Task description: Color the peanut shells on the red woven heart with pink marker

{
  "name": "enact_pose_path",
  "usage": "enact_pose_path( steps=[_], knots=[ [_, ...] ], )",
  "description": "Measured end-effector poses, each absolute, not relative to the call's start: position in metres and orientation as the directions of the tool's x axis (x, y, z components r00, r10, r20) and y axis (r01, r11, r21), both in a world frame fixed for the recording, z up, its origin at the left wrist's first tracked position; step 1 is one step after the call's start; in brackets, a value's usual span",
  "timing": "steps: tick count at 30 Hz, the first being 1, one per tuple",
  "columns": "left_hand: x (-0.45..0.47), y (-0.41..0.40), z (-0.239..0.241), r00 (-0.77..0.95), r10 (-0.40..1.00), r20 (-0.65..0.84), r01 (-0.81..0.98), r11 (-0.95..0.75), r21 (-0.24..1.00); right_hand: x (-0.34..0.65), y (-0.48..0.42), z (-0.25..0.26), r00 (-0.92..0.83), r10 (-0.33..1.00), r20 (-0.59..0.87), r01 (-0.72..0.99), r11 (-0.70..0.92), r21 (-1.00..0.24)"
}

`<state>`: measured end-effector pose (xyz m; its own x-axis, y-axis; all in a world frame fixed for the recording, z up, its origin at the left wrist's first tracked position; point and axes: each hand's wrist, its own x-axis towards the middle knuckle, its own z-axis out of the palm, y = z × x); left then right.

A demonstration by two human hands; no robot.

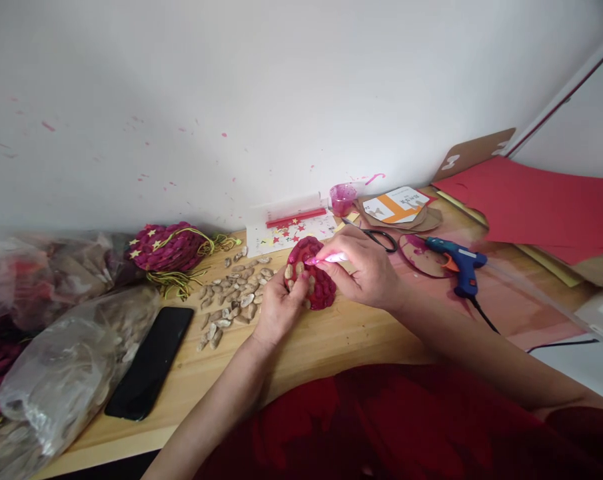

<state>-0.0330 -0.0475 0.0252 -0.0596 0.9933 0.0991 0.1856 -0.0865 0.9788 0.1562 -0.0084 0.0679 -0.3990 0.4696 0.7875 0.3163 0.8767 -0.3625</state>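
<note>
In my left hand (pixel 280 301) is a round red craft piece (pixel 324 288) covered with peanut shells, some painted magenta and some bare tan. The thumb lies over its front, the fingers behind it. My right hand (pixel 364 267) pinches a slim paintbrush (pixel 336 257) with a pale handle, its magenta tip touching the shells near the top of the piece. Left of my hands, many loose peanut shells (pixel 238 293) are spread on the wooden table (pixel 321 347). Behind the piece lies a white sheet (pixel 258 237) with small red and yellow stars (pixel 295 228).
A magenta paint cup (pixel 343 199) stands by the wall. Black-handled scissors (pixel 384 241) and a blue glue gun (pixel 458 263) with a cord lie right, near red card (pixel 536 207). A phone (pixel 151 363), plastic bag (pixel 61 380) and finished magenta pieces (pixel 168 247) occupy the left.
</note>
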Motion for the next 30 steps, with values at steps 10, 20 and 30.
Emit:
enact_pose_path(
  steps=[10,20,30],
  knots=[
    [-0.033,-0.048,0.023,-0.051,0.992,0.118,0.226,-0.104,0.969,0.153,-0.010,0.068,-0.418,0.473,0.776,0.324,0.875,-0.359],
    [-0.032,-0.047,0.023,-0.054,0.991,0.124,0.216,-0.110,0.970,0.161,-0.005,0.074,-0.314,0.584,0.749,0.317,0.808,-0.497],
    [-0.033,-0.046,0.022,-0.044,0.992,0.118,0.196,-0.108,0.975,0.163,-0.002,0.071,-0.280,0.600,0.749,0.307,0.795,-0.523]
  ],
)
